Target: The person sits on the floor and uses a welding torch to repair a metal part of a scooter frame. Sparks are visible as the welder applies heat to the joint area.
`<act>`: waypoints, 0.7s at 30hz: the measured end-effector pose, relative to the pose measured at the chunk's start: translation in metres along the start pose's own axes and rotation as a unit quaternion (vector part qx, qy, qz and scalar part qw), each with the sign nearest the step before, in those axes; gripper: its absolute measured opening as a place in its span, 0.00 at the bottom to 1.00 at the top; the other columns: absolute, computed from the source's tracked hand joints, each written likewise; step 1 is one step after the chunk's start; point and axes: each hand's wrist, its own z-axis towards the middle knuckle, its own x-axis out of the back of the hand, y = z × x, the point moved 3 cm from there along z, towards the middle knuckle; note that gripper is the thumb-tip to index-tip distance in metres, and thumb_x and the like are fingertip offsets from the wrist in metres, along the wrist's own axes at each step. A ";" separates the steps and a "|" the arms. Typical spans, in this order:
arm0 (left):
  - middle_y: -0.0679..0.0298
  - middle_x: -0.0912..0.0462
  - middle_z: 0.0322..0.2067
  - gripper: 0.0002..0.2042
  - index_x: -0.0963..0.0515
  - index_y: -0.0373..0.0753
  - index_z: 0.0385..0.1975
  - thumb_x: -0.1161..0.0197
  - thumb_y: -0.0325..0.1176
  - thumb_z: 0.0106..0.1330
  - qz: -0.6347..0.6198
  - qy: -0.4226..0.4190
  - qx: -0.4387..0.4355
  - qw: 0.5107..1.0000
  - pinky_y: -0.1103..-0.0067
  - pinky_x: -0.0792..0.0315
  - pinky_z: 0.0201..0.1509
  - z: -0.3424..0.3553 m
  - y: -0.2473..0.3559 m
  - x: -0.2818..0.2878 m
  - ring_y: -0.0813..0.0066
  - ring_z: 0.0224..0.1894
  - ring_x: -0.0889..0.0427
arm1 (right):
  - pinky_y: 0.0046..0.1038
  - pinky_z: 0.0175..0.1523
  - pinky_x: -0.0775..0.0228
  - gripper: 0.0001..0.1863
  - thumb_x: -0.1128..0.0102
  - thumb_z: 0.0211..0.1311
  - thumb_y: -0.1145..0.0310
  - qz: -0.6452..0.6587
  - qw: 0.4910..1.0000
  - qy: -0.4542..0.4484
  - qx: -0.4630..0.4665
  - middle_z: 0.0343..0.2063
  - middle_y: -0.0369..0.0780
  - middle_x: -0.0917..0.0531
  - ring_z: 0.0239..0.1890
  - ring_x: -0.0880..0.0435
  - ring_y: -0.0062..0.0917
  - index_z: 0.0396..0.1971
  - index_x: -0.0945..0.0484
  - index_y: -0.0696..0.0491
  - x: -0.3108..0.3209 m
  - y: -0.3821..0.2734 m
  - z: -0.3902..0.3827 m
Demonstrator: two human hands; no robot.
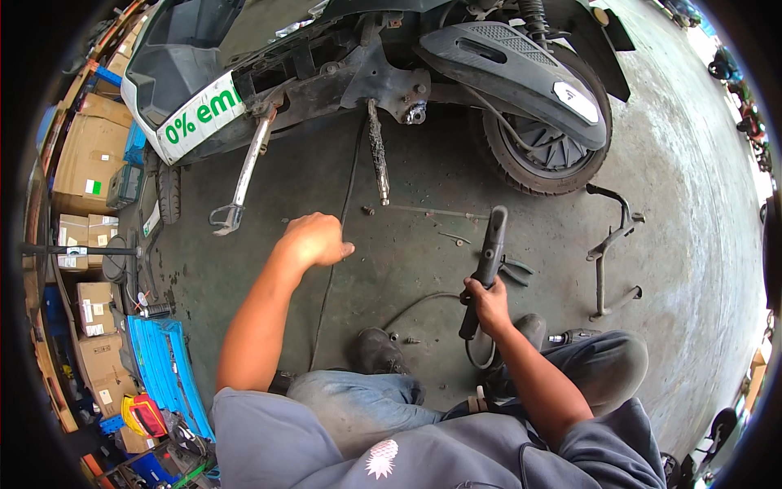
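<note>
My right hand is wrapped round the body of a long black hand-held tool, its narrow end pointing away from me. A cord or hose loops from its near end. My left hand hangs over the floor with the wrist bent and the thumb out to the right; its other fingers bend down out of sight. Ahead lies the underside of a scooter. Its metal side stand is beyond my left hand, and a grimy dark rod juts toward me between my hands.
A bent metal stand lies on the floor at right, beneath the rear wheel. By my right knee is a metal-tipped tool. Small hardware lies by my shoe. Cardboard boxes and a blue crate line the left side.
</note>
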 end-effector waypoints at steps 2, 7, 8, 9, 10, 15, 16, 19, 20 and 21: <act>0.55 0.13 0.31 0.17 0.16 0.37 0.35 0.35 0.46 0.61 -0.051 0.055 -0.115 0.990 0.65 0.22 0.45 -0.068 0.028 0.023 0.55 0.38 0.14 | 0.28 0.31 0.24 0.12 0.36 0.67 0.67 -0.002 0.997 -0.027 0.070 0.29 0.39 0.20 0.25 0.17 0.25 0.38 0.31 0.55 -0.008 -0.062 -0.032; 0.57 0.17 0.30 0.15 0.22 0.37 0.38 0.35 0.43 0.62 -0.056 0.118 -0.421 0.897 0.65 0.25 0.46 -0.161 0.111 0.010 0.57 0.40 0.17 | 0.22 0.22 0.32 0.12 0.36 0.67 0.65 -0.091 0.973 0.035 0.211 0.19 0.34 0.24 0.16 0.25 0.18 0.33 0.29 0.54 0.028 -0.167 -0.053; 0.57 0.18 0.30 0.15 0.23 0.36 0.37 0.35 0.43 0.62 -0.050 0.105 -0.431 0.895 0.66 0.26 0.47 -0.176 0.120 0.002 0.58 0.41 0.18 | 0.22 0.21 0.33 0.12 0.35 0.66 0.65 -0.121 0.968 0.031 0.220 0.18 0.34 0.24 0.16 0.26 0.18 0.32 0.29 0.55 0.028 -0.180 -0.056; 0.56 0.18 0.30 0.15 0.24 0.36 0.36 0.35 0.43 0.62 -0.029 0.085 -0.432 0.897 0.66 0.27 0.46 -0.185 0.130 -0.011 0.58 0.40 0.18 | 0.21 0.21 0.34 0.12 0.35 0.66 0.64 -0.136 0.964 0.032 0.227 0.17 0.33 0.25 0.16 0.26 0.17 0.32 0.28 0.55 0.028 -0.187 -0.057; 0.56 0.18 0.29 0.15 0.24 0.35 0.34 0.35 0.42 0.62 -0.042 0.036 -0.450 0.891 0.66 0.27 0.46 -0.184 0.139 -0.020 0.58 0.41 0.18 | 0.21 0.21 0.34 0.12 0.35 0.66 0.64 -0.154 0.959 0.033 0.234 0.17 0.33 0.25 0.16 0.26 0.17 0.31 0.28 0.55 0.026 -0.192 -0.055; 0.56 0.18 0.29 0.16 0.22 0.33 0.42 0.36 0.40 0.61 -0.199 0.120 -0.474 0.850 0.65 0.27 0.48 -0.135 0.170 -0.065 0.57 0.41 0.17 | 0.22 0.23 0.37 0.14 0.31 0.62 0.65 -0.168 0.952 0.049 0.252 0.16 0.32 0.24 0.18 0.29 0.13 0.29 0.25 0.58 -0.002 -0.184 -0.037; 0.56 0.18 0.30 0.16 0.22 0.34 0.43 0.36 0.39 0.61 -0.086 0.136 -0.412 0.897 0.65 0.27 0.49 -0.130 0.171 -0.075 0.57 0.41 0.18 | 0.21 0.24 0.37 0.12 0.32 0.62 0.66 -0.164 0.953 0.068 0.246 0.17 0.32 0.23 0.18 0.28 0.13 0.28 0.25 0.57 -0.004 -0.179 -0.042; 0.56 0.18 0.36 0.18 0.22 0.35 0.47 0.37 0.37 0.60 0.151 0.030 -0.240 0.958 0.61 0.29 0.54 -0.120 0.165 -0.091 0.56 0.46 0.19 | 0.22 0.26 0.37 0.12 0.32 0.60 0.69 -0.266 0.892 0.091 0.355 0.16 0.32 0.25 0.19 0.29 0.15 0.29 0.26 0.58 -0.011 -0.166 -0.033; 0.56 0.19 0.38 0.19 0.23 0.35 0.49 0.37 0.37 0.60 0.082 0.054 -0.303 0.948 0.61 0.30 0.55 -0.124 0.166 -0.088 0.57 0.47 0.19 | 0.22 0.26 0.36 0.12 0.32 0.60 0.69 -0.274 0.882 0.092 0.372 0.16 0.33 0.25 0.19 0.29 0.15 0.29 0.26 0.59 -0.014 -0.165 -0.033; 0.56 0.19 0.39 0.20 0.23 0.35 0.51 0.37 0.37 0.60 0.013 0.080 -0.359 0.930 0.61 0.30 0.55 -0.128 0.163 -0.083 0.57 0.48 0.20 | 0.23 0.27 0.36 0.12 0.32 0.59 0.70 -0.278 0.873 0.091 0.390 0.17 0.34 0.24 0.20 0.29 0.15 0.29 0.26 0.59 -0.022 -0.165 -0.031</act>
